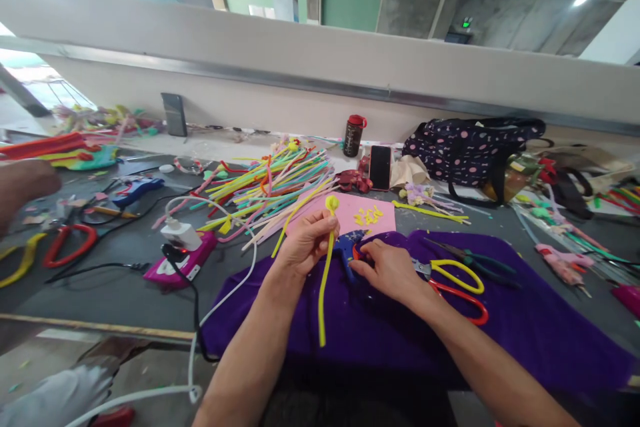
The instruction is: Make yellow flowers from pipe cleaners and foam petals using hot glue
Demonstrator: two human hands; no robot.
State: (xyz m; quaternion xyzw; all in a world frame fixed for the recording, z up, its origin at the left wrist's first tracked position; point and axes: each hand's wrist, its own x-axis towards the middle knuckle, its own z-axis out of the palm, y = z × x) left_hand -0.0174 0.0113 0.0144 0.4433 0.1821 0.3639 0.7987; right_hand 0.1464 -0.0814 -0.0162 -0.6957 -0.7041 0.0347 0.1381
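My left hand [311, 237] pinches a yellow pipe-cleaner flower by its stem, just below the round head [331, 203]. The long yellow stem [325, 300] hangs down over the purple cloth [305, 340]. To the right, my right hand [387, 268] has its fingers closed about the orange trigger of a blue hot glue gun [346, 255], which lies on the cloth. Small yellow pieces [369, 216] are scattered on a pink sheet [345, 217] behind both hands. Scissors [457, 280] with one yellow and one red handle lie beside my right wrist.
A heap of coloured pipe cleaners [280, 180] spreads behind my left hand. Dark-handled pliers [487, 260] rest on the cloth. A pink power strip [185, 263] with cords sits at left. A phone [380, 168], a bottle [354, 137] and a bag [465, 153] stand at the back. Another person's hand [35, 180] appears far left.
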